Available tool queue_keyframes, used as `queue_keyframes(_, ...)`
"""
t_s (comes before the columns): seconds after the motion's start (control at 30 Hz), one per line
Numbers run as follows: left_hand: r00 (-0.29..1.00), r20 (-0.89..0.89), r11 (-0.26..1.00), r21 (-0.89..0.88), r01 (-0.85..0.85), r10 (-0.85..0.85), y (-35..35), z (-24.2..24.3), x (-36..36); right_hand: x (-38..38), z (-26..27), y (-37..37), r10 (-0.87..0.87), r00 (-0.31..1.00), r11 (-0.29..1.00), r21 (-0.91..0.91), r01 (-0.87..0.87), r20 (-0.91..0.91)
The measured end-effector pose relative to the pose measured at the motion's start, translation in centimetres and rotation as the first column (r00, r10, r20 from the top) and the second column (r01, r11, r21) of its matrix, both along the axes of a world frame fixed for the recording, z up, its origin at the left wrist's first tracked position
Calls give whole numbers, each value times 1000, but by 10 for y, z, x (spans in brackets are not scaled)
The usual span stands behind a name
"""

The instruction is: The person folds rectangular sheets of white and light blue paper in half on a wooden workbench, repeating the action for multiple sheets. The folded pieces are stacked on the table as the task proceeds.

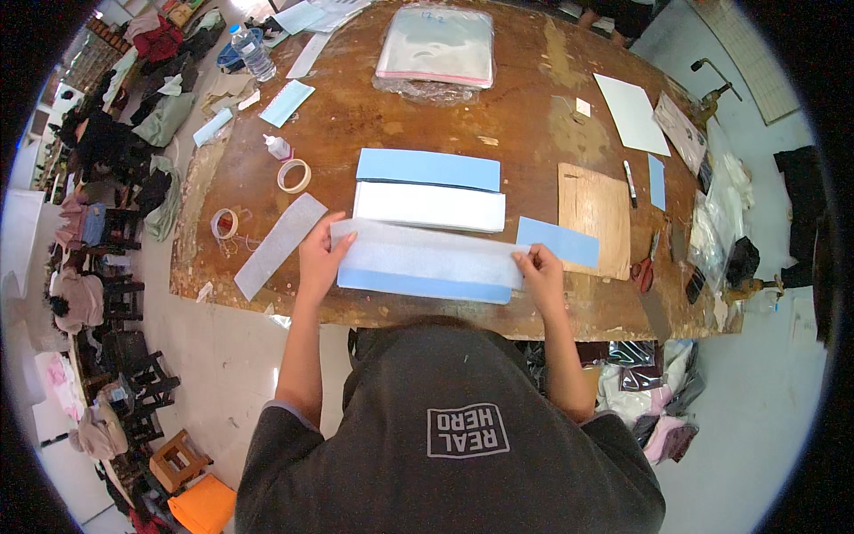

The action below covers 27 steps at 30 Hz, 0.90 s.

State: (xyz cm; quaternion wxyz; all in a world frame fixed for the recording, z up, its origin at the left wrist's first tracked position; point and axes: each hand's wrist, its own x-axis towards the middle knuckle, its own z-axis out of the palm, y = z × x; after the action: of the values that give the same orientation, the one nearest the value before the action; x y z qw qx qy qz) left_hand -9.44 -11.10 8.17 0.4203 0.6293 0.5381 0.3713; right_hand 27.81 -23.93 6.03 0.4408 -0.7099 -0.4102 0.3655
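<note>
Between my two hands a thin translucent white strip (427, 253) is stretched flat. My left hand (325, 247) pinches its left end, and my right hand (542, 270) pinches the right end between thumb and fingers. Under the strip lies a light blue strip (427, 288), whose near edge shows below it. Just beyond are a stack of white strips (430, 207) and a stack of blue strips (428, 169). A similar translucent strip (280, 247) rests on the table by my left hand. A separate blue piece (560, 241) lies to the right, partly over a thin wooden board (594, 200).
Masking tape (293, 176), another tape roll (224, 224) and a small glue bottle (277, 147) sit at left. On the right are scissors (647, 263) and a marker (630, 183). A clear plastic-bag stack (435, 47) and a water bottle (253, 55) stand farther back on the wooden table (467, 127).
</note>
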Motion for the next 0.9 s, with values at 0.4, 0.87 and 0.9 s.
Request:
queue_keyframes(0.4, 923, -384, 1000, 21, 4, 4, -21, -30, -7, -18, -36, -19, 8, 962, 998, -69, 11, 271)
queue_keyframes(0.87, 945, -324, 999, 38, -21, 32, -20, -44, -20, -22, -31, -22, -1, 960, 994, -106, 32, 282)
queue_keyframes(0.9, 949, -312, 999, 31, -29, 37, -20, -45, -21, -23, -31, -22, -1, 960, 994, -107, 32, 280)
